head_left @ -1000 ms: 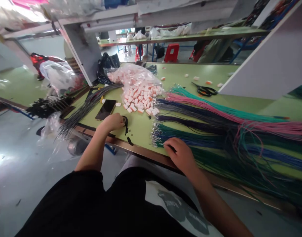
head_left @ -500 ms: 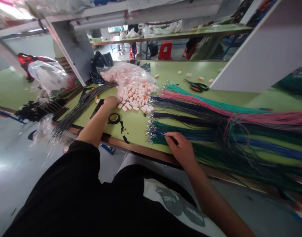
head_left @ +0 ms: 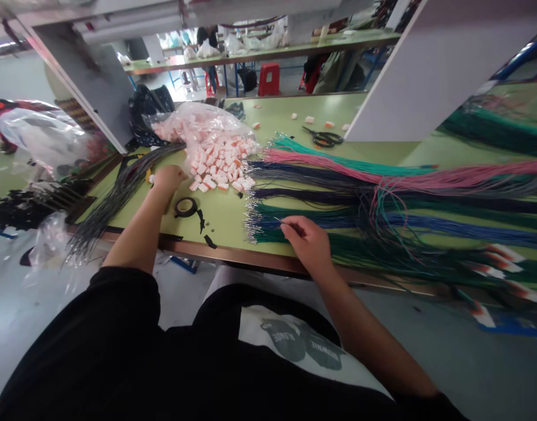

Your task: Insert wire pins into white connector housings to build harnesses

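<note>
My left hand [head_left: 170,178] is closed at the left edge of a pile of small white-and-orange plastic connectors [head_left: 222,161]. Whatever its curled fingers hold, if anything, is hidden. Over the blue and green wire bundles [head_left: 338,222], my right hand [head_left: 309,238] pinches a thin wire [head_left: 278,220], whose bare metallic tip points left. The bundles lie side by side, with their silver terminal ends [head_left: 252,219] lined up between the pile and my right hand. Pink wires [head_left: 312,161] and teal wires [head_left: 321,153] run behind them.
A roll of black tape [head_left: 186,207] and tape scraps lie near the front edge. Grey wires [head_left: 123,187] hang over that edge at left. Black-handled scissors [head_left: 323,138] rest near a white upright panel [head_left: 395,82]. A clear bag [head_left: 202,120] of connectors stands behind the pile.
The view has swung right, so the table appears shifted left. My left hand's curled fingers now show a little clear of the pile. The right hand keeps its pinch above the wires.
</note>
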`<state>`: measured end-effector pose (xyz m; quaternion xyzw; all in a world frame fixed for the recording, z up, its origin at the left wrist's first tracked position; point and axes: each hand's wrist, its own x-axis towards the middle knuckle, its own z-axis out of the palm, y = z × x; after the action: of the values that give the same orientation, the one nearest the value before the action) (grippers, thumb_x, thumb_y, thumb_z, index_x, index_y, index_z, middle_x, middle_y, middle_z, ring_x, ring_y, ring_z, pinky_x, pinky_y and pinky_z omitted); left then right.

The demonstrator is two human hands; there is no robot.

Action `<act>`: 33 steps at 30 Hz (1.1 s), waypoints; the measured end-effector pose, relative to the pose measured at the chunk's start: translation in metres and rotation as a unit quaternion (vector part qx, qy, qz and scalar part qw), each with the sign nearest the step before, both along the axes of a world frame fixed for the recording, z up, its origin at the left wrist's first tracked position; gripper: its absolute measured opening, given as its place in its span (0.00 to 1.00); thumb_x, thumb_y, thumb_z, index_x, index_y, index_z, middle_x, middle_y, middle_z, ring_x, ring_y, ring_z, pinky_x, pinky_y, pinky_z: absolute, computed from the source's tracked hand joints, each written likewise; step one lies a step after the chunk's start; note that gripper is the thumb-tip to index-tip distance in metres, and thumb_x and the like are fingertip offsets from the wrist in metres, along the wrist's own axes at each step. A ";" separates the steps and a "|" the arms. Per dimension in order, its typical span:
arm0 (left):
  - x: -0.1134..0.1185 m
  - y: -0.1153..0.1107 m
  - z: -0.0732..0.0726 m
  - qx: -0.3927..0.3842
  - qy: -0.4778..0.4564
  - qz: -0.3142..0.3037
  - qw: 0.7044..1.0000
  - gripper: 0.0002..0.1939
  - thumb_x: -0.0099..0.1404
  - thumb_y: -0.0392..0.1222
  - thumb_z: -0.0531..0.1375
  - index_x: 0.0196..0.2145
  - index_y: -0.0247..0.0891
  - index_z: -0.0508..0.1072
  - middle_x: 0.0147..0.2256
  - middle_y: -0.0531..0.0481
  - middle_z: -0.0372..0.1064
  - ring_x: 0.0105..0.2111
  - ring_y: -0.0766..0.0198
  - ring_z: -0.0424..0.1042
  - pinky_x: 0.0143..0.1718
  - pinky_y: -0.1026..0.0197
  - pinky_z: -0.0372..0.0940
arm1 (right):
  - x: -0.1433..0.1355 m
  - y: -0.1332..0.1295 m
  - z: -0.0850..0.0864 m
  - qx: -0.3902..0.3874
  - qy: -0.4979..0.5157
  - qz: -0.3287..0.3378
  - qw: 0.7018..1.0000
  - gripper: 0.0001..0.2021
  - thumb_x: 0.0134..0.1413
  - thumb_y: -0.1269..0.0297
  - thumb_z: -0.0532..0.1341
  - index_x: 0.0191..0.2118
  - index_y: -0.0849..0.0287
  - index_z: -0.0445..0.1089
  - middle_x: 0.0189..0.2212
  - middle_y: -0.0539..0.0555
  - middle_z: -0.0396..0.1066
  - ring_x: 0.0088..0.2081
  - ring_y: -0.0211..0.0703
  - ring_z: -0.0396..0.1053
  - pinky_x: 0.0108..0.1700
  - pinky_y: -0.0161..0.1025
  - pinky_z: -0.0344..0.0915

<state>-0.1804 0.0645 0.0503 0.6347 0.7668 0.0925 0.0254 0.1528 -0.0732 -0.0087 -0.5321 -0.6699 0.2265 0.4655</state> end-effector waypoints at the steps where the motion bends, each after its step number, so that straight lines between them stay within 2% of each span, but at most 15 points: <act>1: 0.002 -0.007 0.002 0.039 -0.031 0.011 0.999 0.10 0.60 0.39 0.57 0.34 0.31 0.75 0.37 0.38 0.74 0.44 0.49 0.72 0.43 0.55 0.65 | 0.000 0.000 0.000 -0.004 0.000 -0.004 1.000 0.09 0.53 0.58 0.56 0.32 0.55 0.71 0.29 0.51 0.75 0.28 0.41 0.70 0.33 0.38 0.65; 3: 0.011 -0.026 0.002 0.125 -0.141 0.001 0.982 0.13 0.64 0.42 0.52 0.40 0.34 0.73 0.37 0.44 0.73 0.40 0.57 0.73 0.41 0.59 0.67 | -0.001 -0.001 0.001 -0.010 -0.033 -0.013 0.999 0.09 0.53 0.60 0.55 0.32 0.56 0.70 0.28 0.51 0.74 0.28 0.41 0.69 0.33 0.38 0.64; 4: 0.017 -0.038 0.001 0.181 -0.267 -0.027 0.946 0.13 0.64 0.43 0.52 0.40 0.34 0.72 0.36 0.46 0.73 0.38 0.60 0.73 0.39 0.61 0.67 | -0.002 -0.001 0.002 -0.012 -0.072 -0.016 0.997 0.08 0.53 0.61 0.55 0.32 0.56 0.70 0.28 0.52 0.74 0.28 0.42 0.69 0.32 0.38 0.63; 5: 0.025 -0.050 -0.002 0.212 -0.405 -0.068 0.887 0.12 0.64 0.45 0.53 0.39 0.36 0.71 0.35 0.47 0.72 0.36 0.62 0.73 0.37 0.62 0.68 | -0.004 -0.001 0.002 -0.015 -0.121 -0.014 0.992 0.07 0.53 0.63 0.55 0.31 0.56 0.69 0.27 0.52 0.74 0.29 0.43 0.69 0.32 0.38 0.62; 7: 0.043 -0.074 -0.010 0.200 -0.600 -0.132 0.763 0.11 0.61 0.49 0.58 0.36 0.39 0.70 0.35 0.50 0.71 0.35 0.64 0.74 0.34 0.63 0.69 | -0.007 -0.003 0.004 -0.026 -0.218 0.000 0.976 0.07 0.52 0.66 0.54 0.31 0.56 0.69 0.27 0.54 0.74 0.31 0.45 0.69 0.31 0.38 0.59; 9: 0.063 -0.096 -0.020 0.157 -0.706 -0.143 0.675 0.12 0.57 0.50 0.63 0.33 0.40 0.70 0.36 0.50 0.72 0.35 0.64 0.75 0.33 0.65 0.70 | -0.009 -0.005 0.005 -0.032 -0.267 0.013 0.963 0.07 0.51 0.68 0.53 0.30 0.57 0.69 0.27 0.55 0.74 0.32 0.46 0.69 0.30 0.37 0.58; 11: 0.080 -0.111 -0.031 0.121 -0.764 -0.140 0.618 0.14 0.52 0.49 0.68 0.31 0.39 0.71 0.35 0.51 0.73 0.33 0.65 0.75 0.34 0.65 0.71 | -0.008 -0.006 0.006 -0.030 -0.257 0.027 0.966 0.07 0.51 0.69 0.54 0.29 0.57 0.69 0.27 0.54 0.74 0.30 0.44 0.69 0.31 0.37 0.58; 13: 0.094 -0.120 -0.041 0.086 -0.794 -0.127 0.588 0.14 0.49 0.45 0.70 0.32 0.38 0.73 0.34 0.51 0.74 0.33 0.65 0.75 0.36 0.64 0.71 | -0.004 -0.008 0.005 -0.033 -0.217 0.042 0.975 0.06 0.50 0.68 0.54 0.28 0.56 0.68 0.26 0.52 0.74 0.27 0.41 0.68 0.30 0.36 0.58; 16: 0.107 -0.125 -0.052 0.038 -0.814 -0.112 0.569 0.15 0.48 0.38 0.71 0.34 0.36 0.74 0.32 0.50 0.74 0.33 0.65 0.75 0.40 0.61 0.71 | 0.003 -0.008 0.005 -0.056 -0.149 0.050 0.986 0.05 0.51 0.65 0.56 0.28 0.56 0.67 0.25 0.51 0.73 0.26 0.40 0.68 0.29 0.35 0.58; 18: 0.113 -0.124 -0.055 0.022 -0.819 -0.117 0.561 0.15 0.48 0.36 0.71 0.34 0.36 0.74 0.31 0.51 0.74 0.32 0.67 0.74 0.41 0.61 0.70 | 0.006 -0.007 0.005 -0.054 -0.133 0.029 0.989 0.05 0.52 0.63 0.55 0.30 0.56 0.67 0.26 0.51 0.74 0.27 0.41 0.69 0.30 0.35 0.59; 21: 0.119 -0.125 -0.055 0.016 -0.821 -0.134 0.555 0.14 0.48 0.36 0.70 0.33 0.35 0.74 0.31 0.51 0.74 0.32 0.68 0.74 0.40 0.63 0.69 | 0.007 -0.005 0.006 -0.021 -0.201 -0.001 0.979 0.06 0.52 0.65 0.54 0.30 0.57 0.67 0.27 0.54 0.73 0.30 0.44 0.69 0.31 0.37 0.59; 24: 0.123 -0.127 -0.054 -0.003 -0.817 -0.155 0.556 0.15 0.49 0.38 0.70 0.34 0.37 0.73 0.35 0.52 0.74 0.33 0.66 0.75 0.36 0.64 0.70 | 0.008 -0.004 0.008 -0.024 -0.270 0.032 0.962 0.05 0.51 0.68 0.54 0.28 0.57 0.67 0.25 0.55 0.73 0.30 0.45 0.68 0.30 0.38 0.57; 27: 0.128 -0.129 -0.056 -0.008 -0.800 -0.172 0.574 0.17 0.49 0.37 0.69 0.37 0.37 0.72 0.39 0.51 0.74 0.31 0.68 0.74 0.33 0.64 0.69 | 0.010 -0.005 0.011 -0.041 -0.231 0.066 0.970 0.04 0.51 0.68 0.55 0.28 0.57 0.67 0.25 0.53 0.73 0.28 0.42 0.68 0.30 0.37 0.58; 33: 0.142 -0.135 -0.054 -0.004 -0.735 -0.186 0.652 0.19 0.48 0.33 0.68 0.39 0.36 0.71 0.34 0.51 0.73 0.30 0.71 0.70 0.31 0.68 0.65 | 0.013 -0.005 0.020 -0.017 -0.049 0.026 0.998 0.05 0.52 0.63 0.58 0.30 0.56 0.69 0.29 0.50 0.74 0.30 0.40 0.69 0.32 0.36 0.62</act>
<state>-0.0382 -0.0710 -0.0035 0.4883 0.3640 0.5189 0.5998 0.1660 -0.0786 0.0115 -0.5331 -0.7016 0.2237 0.4166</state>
